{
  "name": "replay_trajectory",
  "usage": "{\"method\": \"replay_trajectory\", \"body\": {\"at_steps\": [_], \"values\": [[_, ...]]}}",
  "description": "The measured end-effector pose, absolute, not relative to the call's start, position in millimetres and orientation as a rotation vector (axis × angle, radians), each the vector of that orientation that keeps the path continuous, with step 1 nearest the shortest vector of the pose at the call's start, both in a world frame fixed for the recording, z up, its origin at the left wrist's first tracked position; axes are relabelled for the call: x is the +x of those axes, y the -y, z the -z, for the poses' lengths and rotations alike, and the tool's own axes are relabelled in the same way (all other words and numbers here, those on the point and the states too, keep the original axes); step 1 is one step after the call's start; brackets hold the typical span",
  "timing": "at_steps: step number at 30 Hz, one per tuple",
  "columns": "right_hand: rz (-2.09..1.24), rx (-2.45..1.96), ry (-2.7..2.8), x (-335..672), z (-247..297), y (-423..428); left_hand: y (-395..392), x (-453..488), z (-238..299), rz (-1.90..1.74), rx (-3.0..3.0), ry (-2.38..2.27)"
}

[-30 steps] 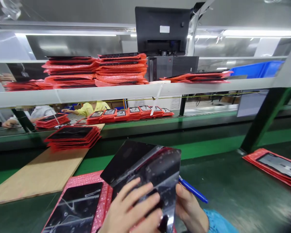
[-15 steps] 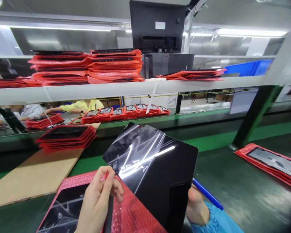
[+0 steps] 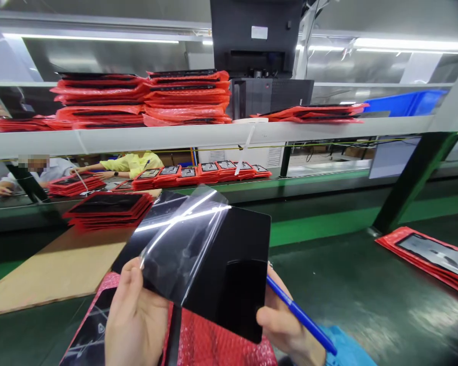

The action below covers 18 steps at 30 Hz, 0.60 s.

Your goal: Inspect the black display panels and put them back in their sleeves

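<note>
black panel [image 3: 238, 249] gripped in right hand [image 3: 290, 330] with blue pen [image 3: 307, 321], left hand [image 3: 137, 317] half-curled, pinching edge of clear film [image 3: 175, 254]

The frame's top edge cuts off the monitor [image 3: 256, 48]; at lower left, the left hand [image 3: 137, 312] partly hides a lying black panel [image 3: 89, 328], cropped below.

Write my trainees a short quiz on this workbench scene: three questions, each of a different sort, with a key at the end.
1. True or false: the right hand holds both a dark panel and a blue pen.
2. Fill in: the fingers of the left hand pinch the edge of clear ____.
3. Choose: the tan board bears
A. a monitor
B. a red stack
C. a blue bin

Key: 1. true; 2. film; 3. B
</note>
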State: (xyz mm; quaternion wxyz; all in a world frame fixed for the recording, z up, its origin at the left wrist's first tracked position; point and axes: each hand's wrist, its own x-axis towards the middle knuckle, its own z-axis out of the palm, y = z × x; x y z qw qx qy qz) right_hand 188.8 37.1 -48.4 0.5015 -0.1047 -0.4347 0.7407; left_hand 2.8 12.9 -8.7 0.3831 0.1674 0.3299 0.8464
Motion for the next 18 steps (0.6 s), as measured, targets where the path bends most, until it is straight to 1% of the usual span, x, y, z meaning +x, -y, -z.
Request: {"method": "replay_trajectory", "body": {"at_steps": [4, 8, 13, 18], "values": [[-1.790, -0.191, 1.082, 178.6, 36.7, -29.8, -11.7, -1.6, 6.6, -2.239, 0.459, -0.842], [-1.794, -0.191, 1.136, 177.8, 43.6, -27.8, -12.1, -0.9, 8.7, -2.278, 0.446, -0.840], [-1.837, -0.174, 1.135, 178.5, 49.4, -25.0, -13.9, 0.6, 8.2, -2.287, 0.470, -0.854], [-1.830, -0.130, 1.092, 179.2, 38.2, -19.7, -15.4, -3.8, 10.9, -2.274, 0.454, -0.874]]}}
